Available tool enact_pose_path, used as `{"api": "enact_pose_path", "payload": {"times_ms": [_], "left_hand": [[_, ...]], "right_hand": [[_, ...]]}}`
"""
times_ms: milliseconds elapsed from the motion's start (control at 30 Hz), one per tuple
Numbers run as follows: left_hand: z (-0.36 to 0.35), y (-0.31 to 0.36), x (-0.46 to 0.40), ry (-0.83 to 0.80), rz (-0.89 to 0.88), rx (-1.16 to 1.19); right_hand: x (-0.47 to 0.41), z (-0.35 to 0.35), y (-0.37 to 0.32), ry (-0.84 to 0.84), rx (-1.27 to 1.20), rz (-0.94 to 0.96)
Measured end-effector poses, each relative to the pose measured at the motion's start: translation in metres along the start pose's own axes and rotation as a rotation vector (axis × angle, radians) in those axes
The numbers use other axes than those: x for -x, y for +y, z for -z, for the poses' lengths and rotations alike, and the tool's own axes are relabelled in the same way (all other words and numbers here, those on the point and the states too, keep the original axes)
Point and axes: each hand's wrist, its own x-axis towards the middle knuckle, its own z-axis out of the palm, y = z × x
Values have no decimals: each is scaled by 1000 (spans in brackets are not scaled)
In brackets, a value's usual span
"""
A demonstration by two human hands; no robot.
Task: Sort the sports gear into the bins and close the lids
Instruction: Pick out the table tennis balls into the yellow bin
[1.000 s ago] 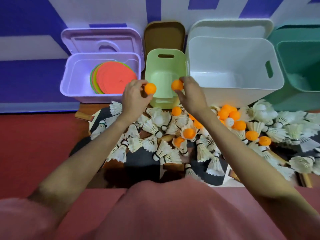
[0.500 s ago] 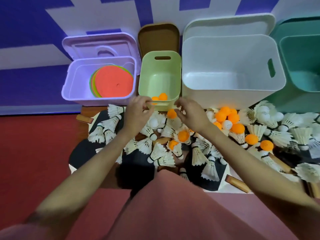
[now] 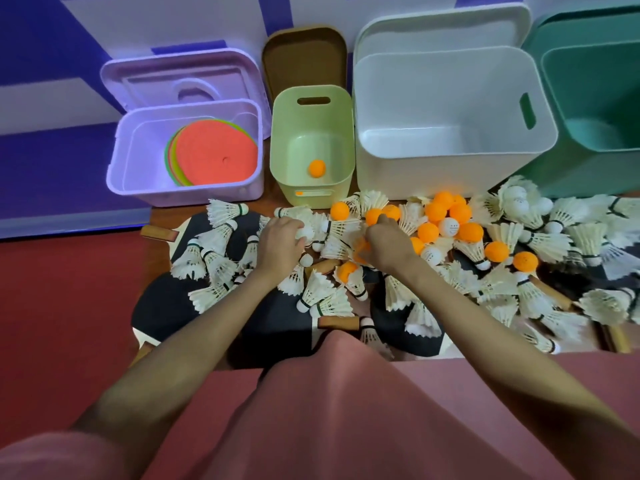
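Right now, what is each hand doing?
Left hand: curled on a white ball.
Right hand: fingers around an orange ball.

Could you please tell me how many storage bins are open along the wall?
4, in a row: the purple bin at left, the light green bin beside it, the white bin, then the teal bin cut off at right; more may lie beyond.

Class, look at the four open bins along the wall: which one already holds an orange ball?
The small light-green bin, second from the left. One orange ball lies inside; the purple bin holds flat discs instead.
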Motion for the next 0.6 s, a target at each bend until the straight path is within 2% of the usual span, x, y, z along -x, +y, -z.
{"api": "enact_pose_path", "payload": {"times_ms": [267, 367, 467, 600], "left_hand": [[6, 6, -23, -63, -3, -127], [9, 9, -32, -156, 21, -208], [7, 9, -38, -181, 21, -224], [8, 2, -39, -173, -5, -171]], "right_hand": [[-2, 0, -19, -17, 61, -129], [2, 0, -20, 34, 64, -152], [4, 2, -19, 90, 61, -184], [-3, 15, -21, 191, -148, -190]]}}
